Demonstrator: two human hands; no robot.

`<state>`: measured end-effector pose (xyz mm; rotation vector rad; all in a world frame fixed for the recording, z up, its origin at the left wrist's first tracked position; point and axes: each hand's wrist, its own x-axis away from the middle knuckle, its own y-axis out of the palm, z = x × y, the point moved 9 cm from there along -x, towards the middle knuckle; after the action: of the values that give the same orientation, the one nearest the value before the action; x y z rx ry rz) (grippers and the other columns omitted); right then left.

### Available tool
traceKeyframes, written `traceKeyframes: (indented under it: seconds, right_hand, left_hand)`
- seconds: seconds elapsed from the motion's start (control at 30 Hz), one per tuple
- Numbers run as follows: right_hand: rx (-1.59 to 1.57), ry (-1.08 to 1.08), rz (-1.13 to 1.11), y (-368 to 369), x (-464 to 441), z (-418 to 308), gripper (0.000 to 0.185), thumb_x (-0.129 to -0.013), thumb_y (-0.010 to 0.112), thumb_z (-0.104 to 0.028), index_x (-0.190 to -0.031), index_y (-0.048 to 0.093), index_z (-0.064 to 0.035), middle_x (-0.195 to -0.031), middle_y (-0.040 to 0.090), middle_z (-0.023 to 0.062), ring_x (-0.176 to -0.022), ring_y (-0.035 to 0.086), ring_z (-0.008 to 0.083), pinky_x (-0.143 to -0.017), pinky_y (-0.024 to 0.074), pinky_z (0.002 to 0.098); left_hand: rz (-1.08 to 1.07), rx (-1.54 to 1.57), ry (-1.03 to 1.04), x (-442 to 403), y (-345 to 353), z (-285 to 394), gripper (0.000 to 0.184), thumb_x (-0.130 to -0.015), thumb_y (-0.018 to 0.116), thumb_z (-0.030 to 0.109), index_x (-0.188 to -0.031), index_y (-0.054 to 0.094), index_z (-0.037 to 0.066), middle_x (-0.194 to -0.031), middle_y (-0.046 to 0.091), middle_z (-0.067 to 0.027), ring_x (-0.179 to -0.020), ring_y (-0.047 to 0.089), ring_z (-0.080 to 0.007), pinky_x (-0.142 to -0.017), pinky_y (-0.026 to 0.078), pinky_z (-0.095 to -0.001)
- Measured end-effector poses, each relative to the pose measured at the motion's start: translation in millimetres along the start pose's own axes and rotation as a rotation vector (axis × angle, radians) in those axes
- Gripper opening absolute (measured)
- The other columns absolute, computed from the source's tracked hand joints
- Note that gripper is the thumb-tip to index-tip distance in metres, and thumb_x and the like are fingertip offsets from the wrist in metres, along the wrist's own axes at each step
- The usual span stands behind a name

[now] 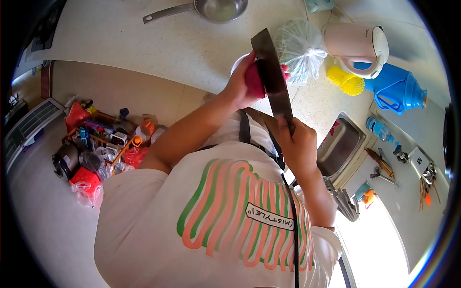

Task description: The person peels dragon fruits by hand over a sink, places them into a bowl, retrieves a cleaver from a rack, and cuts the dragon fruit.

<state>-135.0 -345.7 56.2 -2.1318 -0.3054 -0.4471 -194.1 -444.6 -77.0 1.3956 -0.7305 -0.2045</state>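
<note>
My left hand [239, 87] is closed around a bright magenta rounded object [254, 80] whose kind I cannot make out. A cleaver [272, 72] with a broad dark blade crosses in front of it, hiding part of the object and some fingers. My right hand [299, 144] grips the cleaver's handle, the blade pointing up and away from me. Whether the blade touches the magenta object, I cannot tell. Behind my left hand shows the white rim of what looks like a bowl [237, 62] on the counter.
The counter [144, 43] carries a saucepan [221, 9], a tied clear plastic bag [302, 48], a pink kettle [350, 43], yellow sponge-like items [345, 80] and a blue thermos [396, 89]. To the right is a sink [341, 146]. Cluttered bags and goods [103, 149] lie at left.
</note>
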Motion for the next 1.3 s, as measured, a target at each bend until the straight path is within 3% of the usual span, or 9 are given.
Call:
traceKeyframes:
  seconds: [0.1,0.4,0.6,0.7,0.8,0.9,1.03,1.23,1.3]
  right_hand:
    - [0.033,-0.027,0.007,-3.2,-1.2,-5.4,0.032,-0.094,0.063,-0.019,-0.070,0.054,-0.0001,-0.061,0.057,0.0203,-0.056,0.057,0.0408,-0.054,0.0445,0.0464]
    - [0.114,-0.070,0.052,2.2,-6.9,-12.3,0.030,-0.095,0.061,-0.019,-0.072,0.056,-0.0003,-0.064,0.059,0.0208,-0.059,0.059,0.0412,-0.055,0.0457,0.0462]
    - [0.016,0.000,0.039,-4.8,-5.7,-7.6,0.030,-0.095,0.060,-0.019,-0.072,0.056,0.0006,-0.061,0.057,0.0213,-0.056,0.057,0.0414,-0.054,0.0442,0.0456]
    - [-0.016,0.028,0.034,-8.9,-5.6,-7.4,0.031,-0.095,0.062,-0.018,-0.071,0.055,0.0011,-0.061,0.057,0.0214,-0.056,0.055,0.0428,-0.053,0.0433,0.0453]
    - [-0.069,0.081,0.008,-14.1,0.2,0.4,0.031,-0.095,0.063,-0.018,-0.072,0.056,0.0021,-0.057,0.055,0.0187,-0.050,0.054,0.0368,-0.050,0.0421,0.0410]
    - [-0.156,0.128,0.026,-30.6,7.6,-2.6,0.030,-0.095,0.064,-0.018,-0.074,0.058,0.0027,-0.055,0.052,0.0148,-0.046,0.050,0.0249,-0.048,0.0397,0.0355]
    - [-0.283,0.066,0.113,-49.9,13.5,-1.3,0.026,-0.095,0.064,-0.016,-0.077,0.061,0.0019,-0.054,0.050,0.0116,-0.047,0.044,0.0163,-0.047,0.0375,0.0318]
    - [-0.206,-0.034,0.142,-52.6,16.5,22.4,0.025,-0.095,0.064,-0.014,-0.075,0.060,0.0012,-0.056,0.052,0.0121,-0.046,0.046,0.0192,-0.046,0.0370,0.0323]
    - [-0.188,-0.050,0.138,-50.4,17.0,24.1,0.025,-0.094,0.064,-0.014,-0.075,0.060,0.0013,-0.056,0.053,0.0130,-0.046,0.047,0.0212,-0.046,0.0374,0.0327]
  left_hand:
    - [-0.094,0.120,-0.062,0.4,12.2,-0.3,0.067,-0.096,0.042,0.061,-0.137,0.052,0.009,-0.137,0.054,-0.0196,-0.133,0.047,-0.0372,-0.113,0.035,-0.0544]
    - [-0.007,0.072,-0.012,-7.6,-5.0,-2.8,0.073,-0.094,0.046,0.063,-0.146,0.043,0.012,-0.145,0.047,-0.0195,-0.137,0.042,-0.0370,-0.113,0.033,-0.0558]
    - [-0.262,0.180,-0.137,-1.4,18.5,1.6,0.082,-0.092,0.044,0.068,-0.154,0.029,0.017,-0.154,0.035,-0.0189,-0.145,0.030,-0.0365,-0.115,0.030,-0.0581]
    - [-0.161,0.145,-0.121,-6.3,1.8,0.2,0.082,-0.091,0.044,0.069,-0.151,0.035,0.014,-0.152,0.038,-0.0191,-0.143,0.032,-0.0377,-0.115,0.030,-0.0585]
    - [-0.059,0.135,-0.115,-9.7,-15.6,0.0,0.079,-0.091,0.046,0.069,-0.142,0.048,0.008,-0.144,0.049,-0.0183,-0.136,0.042,-0.0374,-0.113,0.032,-0.0572]
    - [0.065,0.103,-0.051,-13.9,-28.1,2.1,0.071,-0.090,0.053,0.066,-0.124,0.059,0.004,-0.125,0.062,-0.0164,-0.121,0.056,-0.0353,-0.105,0.043,-0.0536]
    - [0.204,-0.038,0.047,-9.6,-37.5,8.7,0.059,-0.088,0.062,0.061,-0.108,0.061,0.005,-0.105,0.066,-0.0155,-0.100,0.065,-0.0307,-0.087,0.056,-0.0460]
    - [0.524,0.027,0.107,12.1,-40.5,9.3,0.053,-0.092,0.064,0.050,-0.114,0.058,0.002,-0.107,0.065,-0.0143,-0.100,0.064,-0.0288,-0.089,0.055,-0.0471]
    - [0.434,-0.046,0.149,12.3,-31.6,12.9,0.049,-0.092,0.068,0.041,-0.119,0.055,0.002,-0.108,0.065,-0.0142,-0.104,0.063,-0.0275,-0.091,0.055,-0.0458]
